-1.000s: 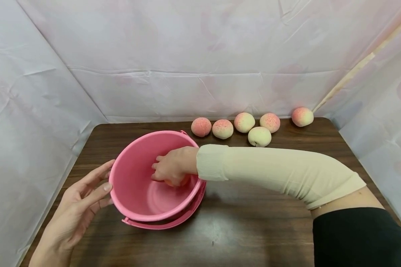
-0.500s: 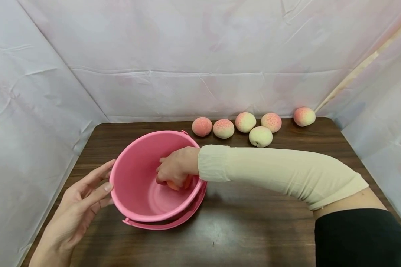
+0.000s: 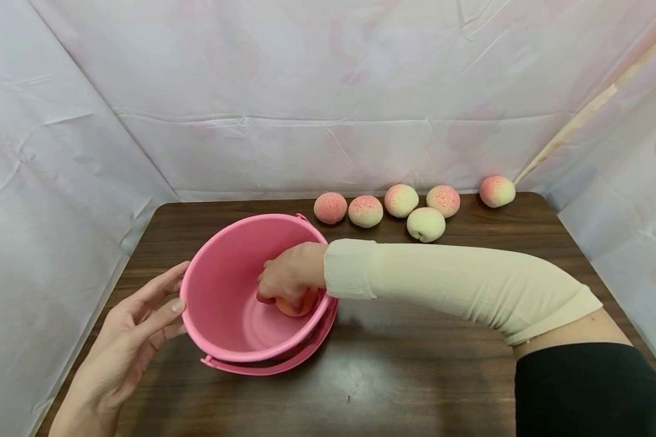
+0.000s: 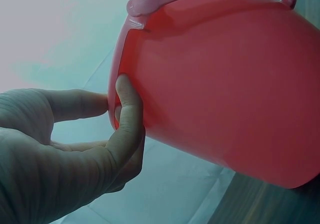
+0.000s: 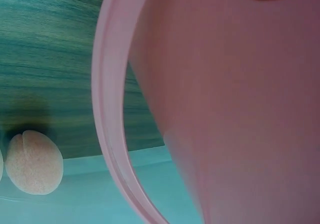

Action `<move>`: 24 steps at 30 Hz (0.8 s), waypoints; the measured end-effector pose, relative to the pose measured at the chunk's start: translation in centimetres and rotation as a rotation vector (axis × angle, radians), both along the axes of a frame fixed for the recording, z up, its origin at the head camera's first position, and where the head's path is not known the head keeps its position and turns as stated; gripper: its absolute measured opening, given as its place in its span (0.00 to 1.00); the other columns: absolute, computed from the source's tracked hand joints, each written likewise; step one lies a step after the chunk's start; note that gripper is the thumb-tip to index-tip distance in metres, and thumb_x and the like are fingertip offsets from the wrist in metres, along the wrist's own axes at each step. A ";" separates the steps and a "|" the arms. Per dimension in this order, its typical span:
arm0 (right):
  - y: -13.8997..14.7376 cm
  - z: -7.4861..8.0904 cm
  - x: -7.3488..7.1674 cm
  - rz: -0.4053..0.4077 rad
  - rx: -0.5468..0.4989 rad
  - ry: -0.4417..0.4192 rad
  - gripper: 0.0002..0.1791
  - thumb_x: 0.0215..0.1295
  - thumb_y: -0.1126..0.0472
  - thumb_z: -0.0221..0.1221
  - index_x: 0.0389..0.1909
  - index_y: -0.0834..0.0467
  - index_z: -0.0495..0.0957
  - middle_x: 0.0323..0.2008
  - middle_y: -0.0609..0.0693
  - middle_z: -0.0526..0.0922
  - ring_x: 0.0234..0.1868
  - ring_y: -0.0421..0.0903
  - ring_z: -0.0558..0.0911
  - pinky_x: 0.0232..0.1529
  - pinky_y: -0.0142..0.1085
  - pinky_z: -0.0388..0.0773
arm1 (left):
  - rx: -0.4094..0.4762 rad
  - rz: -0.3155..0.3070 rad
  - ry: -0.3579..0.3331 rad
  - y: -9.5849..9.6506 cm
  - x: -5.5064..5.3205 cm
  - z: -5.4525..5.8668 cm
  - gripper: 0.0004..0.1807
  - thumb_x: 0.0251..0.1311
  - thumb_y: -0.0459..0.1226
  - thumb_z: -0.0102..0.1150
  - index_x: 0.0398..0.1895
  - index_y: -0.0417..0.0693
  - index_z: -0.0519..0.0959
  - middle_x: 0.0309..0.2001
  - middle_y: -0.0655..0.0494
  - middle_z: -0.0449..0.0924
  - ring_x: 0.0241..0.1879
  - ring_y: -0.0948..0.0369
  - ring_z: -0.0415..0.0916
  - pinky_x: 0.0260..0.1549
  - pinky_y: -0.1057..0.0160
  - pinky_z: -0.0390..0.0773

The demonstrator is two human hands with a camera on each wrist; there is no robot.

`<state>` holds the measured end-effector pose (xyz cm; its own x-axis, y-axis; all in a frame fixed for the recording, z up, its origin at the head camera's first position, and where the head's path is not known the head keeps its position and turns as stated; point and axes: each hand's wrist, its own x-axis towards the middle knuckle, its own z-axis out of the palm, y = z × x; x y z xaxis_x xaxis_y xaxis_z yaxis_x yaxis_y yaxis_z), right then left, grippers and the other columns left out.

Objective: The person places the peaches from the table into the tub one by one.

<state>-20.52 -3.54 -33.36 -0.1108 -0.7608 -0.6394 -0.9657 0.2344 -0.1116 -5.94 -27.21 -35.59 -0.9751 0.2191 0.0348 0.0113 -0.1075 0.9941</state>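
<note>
A pink bucket (image 3: 218,285) leans toward me on the dark wooden table, its mouth facing up and front. My left hand (image 3: 131,340) pinches its left rim; in the left wrist view, the fingers (image 4: 131,119) lie under the lip against the outer wall. Inside the bucket, my right hand (image 3: 290,273) curls over an orange-coloured round fruit (image 3: 295,305) low on the right wall. Much of that fruit is hidden by the hand. The right wrist view shows the bucket's outer wall (image 5: 240,108) and its handle (image 5: 110,83), not the hand.
Several pink-and-cream peaches (image 3: 365,211) lie along the back of the table (image 3: 415,364), one apart at the far right (image 3: 497,191). A pale sheet (image 3: 328,91) hangs behind and at both sides. The bucket's handle (image 3: 273,369) droops below its front rim.
My right hand has shifted slightly right and down within the bucket, its fingers drawing in, and more of the orange-coloured fruit shows. My left hand and the bucket stay put.
</note>
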 end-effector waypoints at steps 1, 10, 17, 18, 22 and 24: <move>0.0 0.0 0.1 0.001 0.001 0.003 0.14 0.68 0.62 0.60 0.53 0.49 0.80 0.47 0.45 0.78 0.51 0.44 0.73 0.42 0.32 0.80 | 0.001 0.000 0.001 0.0 0.0 0.0 0.32 0.76 0.21 0.41 0.81 0.37 0.56 0.62 0.48 0.75 0.54 0.61 0.85 0.51 0.56 0.89; 0.1 0.4 0.3 0.038 -0.044 0.039 0.17 0.69 0.61 0.59 0.57 0.49 0.80 0.52 0.44 0.80 0.52 0.45 0.74 0.46 0.33 0.80 | 0.023 0.000 -0.003 -0.2 0.0 -0.2 0.32 0.76 0.20 0.41 0.81 0.37 0.57 0.62 0.48 0.76 0.55 0.60 0.85 0.52 0.56 0.88; 0.0 0.7 0.5 0.086 -0.099 0.100 0.24 0.70 0.55 0.62 0.66 0.46 0.77 0.60 0.44 0.78 0.59 0.44 0.73 0.54 0.36 0.81 | 0.018 -0.002 -0.003 -0.2 0.0 -0.2 0.32 0.76 0.21 0.41 0.81 0.38 0.57 0.63 0.48 0.75 0.55 0.60 0.85 0.52 0.56 0.88; 0.0 0.9 0.5 0.093 -0.112 0.113 0.25 0.70 0.54 0.62 0.67 0.46 0.76 0.61 0.44 0.77 0.60 0.44 0.73 0.55 0.36 0.81 | 0.018 -0.003 -0.003 -0.2 0.0 -0.2 0.32 0.76 0.21 0.41 0.81 0.38 0.57 0.63 0.47 0.75 0.55 0.60 0.85 0.52 0.56 0.88; 0.4 1.4 0.6 0.109 -0.188 0.145 0.26 0.71 0.52 0.61 0.69 0.46 0.74 0.64 0.44 0.76 0.63 0.45 0.72 0.60 0.38 0.80 | 0.004 0.007 -0.015 -0.1 0.1 0.0 0.32 0.76 0.21 0.41 0.81 0.39 0.57 0.64 0.47 0.74 0.55 0.60 0.85 0.52 0.55 0.88; 0.7 1.9 0.7 0.110 -0.235 0.151 0.25 0.73 0.50 0.59 0.69 0.46 0.73 0.65 0.45 0.75 0.64 0.45 0.72 0.61 0.40 0.79 | 0.000 0.008 -0.017 -0.1 0.1 0.1 0.32 0.76 0.21 0.42 0.81 0.39 0.57 0.64 0.47 0.74 0.55 0.60 0.84 0.52 0.55 0.88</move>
<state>-19.82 -2.81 -31.50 -0.0996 -0.8989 -0.4267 -0.9937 0.1119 -0.0039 -5.85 -27.31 -35.52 -0.9773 0.2112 0.0180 -0.0050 -0.1080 0.9941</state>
